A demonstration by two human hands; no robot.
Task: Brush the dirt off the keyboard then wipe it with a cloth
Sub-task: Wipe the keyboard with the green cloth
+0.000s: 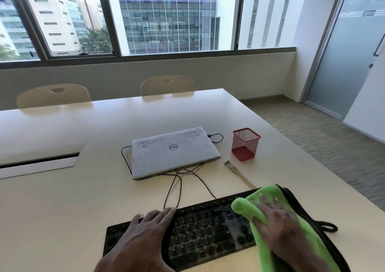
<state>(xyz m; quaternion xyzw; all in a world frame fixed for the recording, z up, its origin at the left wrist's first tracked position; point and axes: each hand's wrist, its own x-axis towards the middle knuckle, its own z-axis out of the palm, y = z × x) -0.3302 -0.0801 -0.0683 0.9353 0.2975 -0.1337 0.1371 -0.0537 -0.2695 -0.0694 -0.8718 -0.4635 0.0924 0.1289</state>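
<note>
right grip flat, pressing cloth | keyboard beneath | left grip flat on it

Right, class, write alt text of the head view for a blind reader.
The right hand presses a green cloth on the right end of a black keyboard; the left hand rests on its left half. Behind lie a brush, red cup and closed laptop.

Keyboard nearest, laptop behind it, brush and mesh holder right of laptop.
</note>
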